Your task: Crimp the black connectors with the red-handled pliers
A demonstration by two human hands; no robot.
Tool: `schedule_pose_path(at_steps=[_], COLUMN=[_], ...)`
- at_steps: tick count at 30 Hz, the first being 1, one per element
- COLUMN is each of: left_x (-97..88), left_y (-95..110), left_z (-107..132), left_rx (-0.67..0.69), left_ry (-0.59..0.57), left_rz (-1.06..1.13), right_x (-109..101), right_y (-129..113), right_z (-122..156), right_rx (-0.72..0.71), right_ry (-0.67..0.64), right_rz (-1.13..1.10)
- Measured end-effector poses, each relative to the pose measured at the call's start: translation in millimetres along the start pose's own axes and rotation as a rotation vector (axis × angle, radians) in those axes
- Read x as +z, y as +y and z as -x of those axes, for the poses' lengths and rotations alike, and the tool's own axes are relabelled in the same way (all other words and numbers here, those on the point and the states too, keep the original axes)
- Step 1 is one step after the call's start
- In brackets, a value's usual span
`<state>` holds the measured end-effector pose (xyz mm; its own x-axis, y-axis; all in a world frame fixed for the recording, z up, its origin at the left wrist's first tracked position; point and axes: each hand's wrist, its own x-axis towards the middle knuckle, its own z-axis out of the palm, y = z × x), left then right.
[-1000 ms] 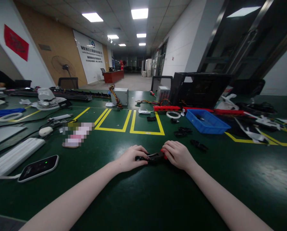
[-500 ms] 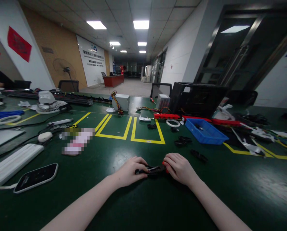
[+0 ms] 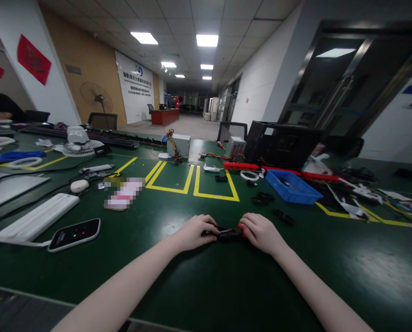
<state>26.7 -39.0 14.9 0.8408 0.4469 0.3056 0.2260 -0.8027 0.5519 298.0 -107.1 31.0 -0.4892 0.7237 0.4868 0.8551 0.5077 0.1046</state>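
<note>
Low over the green table [image 3: 206,286], both of my hands work close together in the middle. The fingers of my left hand [image 3: 196,232] pinch a small black piece [image 3: 208,233], possibly a bundled cable; its exact kind is unclear. My right hand [image 3: 264,234] is closed around a red-handled tool [image 3: 232,233] that looks like pliers, its dark metal jaws pointing left at the black piece. Most of the handle is hidden under the fingers. Beyond my right hand lie black bundles that look like coiled cables [image 3: 263,198].
A blue tray [image 3: 295,196] stands at the right, before a black computer case [image 3: 271,150]. On the left are a white power strip [image 3: 41,216], a black-faced device [image 3: 74,234] and a white fan [image 3: 81,145]. A metal power supply [image 3: 182,146] sits farther back.
The view has shifted, so the table's near edge now shows at lower left. My hands keep their holds on the black piece and the tool. Green and red lights now show on the black-faced device.
</note>
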Motion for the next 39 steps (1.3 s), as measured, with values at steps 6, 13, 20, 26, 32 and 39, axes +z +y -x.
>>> schedule_pose_path(at_steps=[6, 13, 20, 26, 32, 39], left_x=[2.7, 2.4, 1.6, 2.0, 2.4, 3.4], left_y=[-3.1, -2.8, -3.7, -2.2, -1.3, -1.6], left_z=[0.8, 0.7, 1.4, 1.9, 1.3, -0.9], left_rx=[0.042, 0.069, 0.091, 0.108, 0.112, 0.117], left_ry=[0.030, 0.035, 0.031, 0.037, 0.039, 0.034], left_rz=[-0.013, -0.033, -0.069, -0.094, -0.113, -0.121], right_x=[-2.2, -0.8, 1.5, 1.9, 1.0, 2.2], right_y=[-3.3, -1.9, 0.2, -1.4, -5.8, -7.3], right_z=[-0.2, 2.5, 6.3, 8.1, 7.6, 7.3], right_rx=[-0.003, 0.000, 0.019, 0.020, 0.009, -0.002], right_ry=[-0.004, 0.013, 0.071, 0.083, 0.075, 0.065], right_rz=[0.031, 0.065, 0.095, 0.118, 0.127, 0.146])
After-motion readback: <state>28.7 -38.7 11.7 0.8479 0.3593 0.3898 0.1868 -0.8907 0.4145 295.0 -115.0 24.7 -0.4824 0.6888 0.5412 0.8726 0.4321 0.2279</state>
